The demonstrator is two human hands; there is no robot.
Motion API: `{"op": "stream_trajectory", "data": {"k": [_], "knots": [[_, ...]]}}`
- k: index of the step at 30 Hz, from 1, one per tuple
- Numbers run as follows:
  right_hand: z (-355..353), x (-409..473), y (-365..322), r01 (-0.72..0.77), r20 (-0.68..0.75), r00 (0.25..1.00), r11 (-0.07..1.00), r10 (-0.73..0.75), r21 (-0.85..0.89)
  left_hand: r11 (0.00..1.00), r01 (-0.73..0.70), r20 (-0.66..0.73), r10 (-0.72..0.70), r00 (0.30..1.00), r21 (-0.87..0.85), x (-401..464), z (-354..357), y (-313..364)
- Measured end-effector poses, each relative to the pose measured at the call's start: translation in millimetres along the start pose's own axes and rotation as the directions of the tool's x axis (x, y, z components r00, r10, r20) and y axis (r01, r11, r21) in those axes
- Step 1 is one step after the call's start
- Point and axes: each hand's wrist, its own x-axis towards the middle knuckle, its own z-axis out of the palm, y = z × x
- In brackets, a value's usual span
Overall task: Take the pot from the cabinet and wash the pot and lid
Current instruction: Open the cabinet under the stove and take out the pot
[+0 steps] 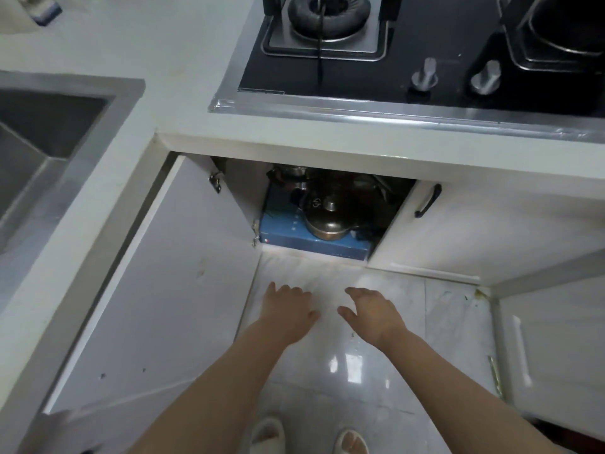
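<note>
Pot (325,221): inside the open cabinet (242,191) at centre frame, under the stove (409,44); it sits on a blue box (314,245), upright.
Lid (327,208): on the pot, knob upward.
Left hand (288,311): lower centre of frame, over the floor (360,371), grip wide with fingers spread, holding nothing.
Right hand (371,311): just right of the left hand, grip likewise wide and empty.
Key relation: the pot lies straight up-frame from both hands, well apart from them, roughly on the midline between the two; neither hand looks clearly nearer.
Long axis: the pot looks round; its side handles cannot be made out in the dark of the cabinet.
Cabinet door (157,290): swung open at left of frame.
Sink (49,136): left edge of frame, set in the bench (147,44).
Stage, as judged: reach not yet finished; washing not begun.
</note>
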Motion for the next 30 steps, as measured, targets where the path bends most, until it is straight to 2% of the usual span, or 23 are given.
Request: {"op": "stream_trajectory", "data": {"k": [10, 14, 21, 25, 30], "knots": [[-18, 58, 0, -0.128, -0.055, 0.99, 0.99, 0.131, 0.06, 0.999, -0.017, -0.038, 0.016, 0.999, -0.036, 74, -18, -25], [-16, 84, -6, -0.202, -0.058, 0.976, 0.97, 0.211, 0.138, 0.998, -0.023, -0.056, 0.019, 0.998, -0.062, 100, -19, -44], [2, 140, -11, -0.222, -0.122, 0.958, 0.939, 0.261, 0.262, 0.969, 0.021, -0.1, -0.047, 0.994, -0.247, 156, 8, -62], [30, 174, 1, -0.201, -0.155, 0.958, 0.951, 0.241, 0.235, 0.973, -0.011, -0.175, -0.031, 0.984, -0.23, 189, 40, -63], [70, 222, 27, -0.177, -0.236, 0.945, 0.96, 0.227, 0.218, 0.952, -0.03, -0.317, -0.071, 0.946, -0.304, 246, 82, -56]]}}
